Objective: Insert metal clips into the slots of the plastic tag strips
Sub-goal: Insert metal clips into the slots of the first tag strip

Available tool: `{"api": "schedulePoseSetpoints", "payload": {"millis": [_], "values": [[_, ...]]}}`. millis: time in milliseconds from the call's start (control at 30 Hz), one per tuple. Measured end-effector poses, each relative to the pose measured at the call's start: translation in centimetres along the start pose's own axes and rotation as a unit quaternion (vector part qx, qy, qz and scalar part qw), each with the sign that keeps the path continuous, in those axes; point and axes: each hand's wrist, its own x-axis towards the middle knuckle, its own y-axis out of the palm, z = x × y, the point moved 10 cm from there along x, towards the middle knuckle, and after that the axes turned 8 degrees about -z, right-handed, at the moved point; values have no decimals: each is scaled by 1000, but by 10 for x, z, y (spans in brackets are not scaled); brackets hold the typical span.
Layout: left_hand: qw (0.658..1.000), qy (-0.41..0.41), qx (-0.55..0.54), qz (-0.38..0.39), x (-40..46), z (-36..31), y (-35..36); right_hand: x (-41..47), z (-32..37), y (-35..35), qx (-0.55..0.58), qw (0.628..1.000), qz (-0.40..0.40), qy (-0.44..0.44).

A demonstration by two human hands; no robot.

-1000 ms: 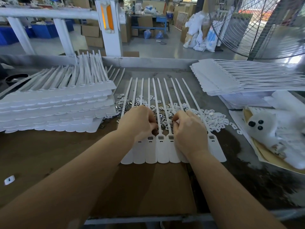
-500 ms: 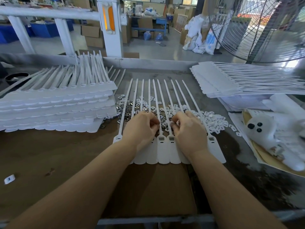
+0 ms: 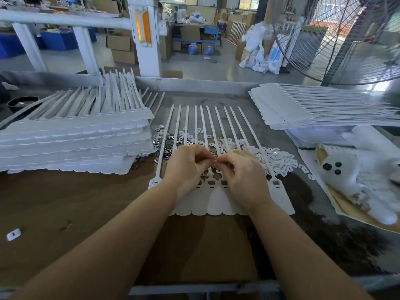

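A sheet of joined white plastic tag strips (image 3: 214,202) lies on the cardboard in front of me, its thin tails pointing away. Its slots sit just below my fingers, and some are hidden by my hands. My left hand (image 3: 186,167) and my right hand (image 3: 244,180) hover over the slot row with curled fingers. Their fingertips meet and pinch a tiny metal clip (image 3: 215,158) that barely shows. A pile of loose metal clips (image 3: 166,146) lies under the tails to the left. Small white plastic pieces (image 3: 277,159) are heaped to the right.
A tall stack of tag sheets (image 3: 71,144) stands at the left and a flatter stack (image 3: 303,109) at the back right. A white soft toy (image 3: 346,169) lies on papers at the right. A large fan (image 3: 337,40) stands behind. One white piece (image 3: 13,234) lies on the brown cardboard (image 3: 194,245).
Both hands have lifted off the slot row and come together, so their fingertips now meet over the middle strips. The tag sheet has stayed in place.
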Motion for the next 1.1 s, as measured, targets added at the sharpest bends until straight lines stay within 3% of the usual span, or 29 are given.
{"api": "schedulePoseSetpoints", "payload": {"millis": [167,533,933,1100], "values": [[1000,-21,13,7,-1,7,-14,-1,-5,1,-5,1000,9,19],[989,-39,73,120,-9,10,-10,-2,-6,6,-49,998,34,20],[980,-22,138,142,-8,-1,11,-2,-11,7,-38,998,34,42],[979,-68,123,146,-4,5,11,-2,-15,2,-20,998,18,64]]}}
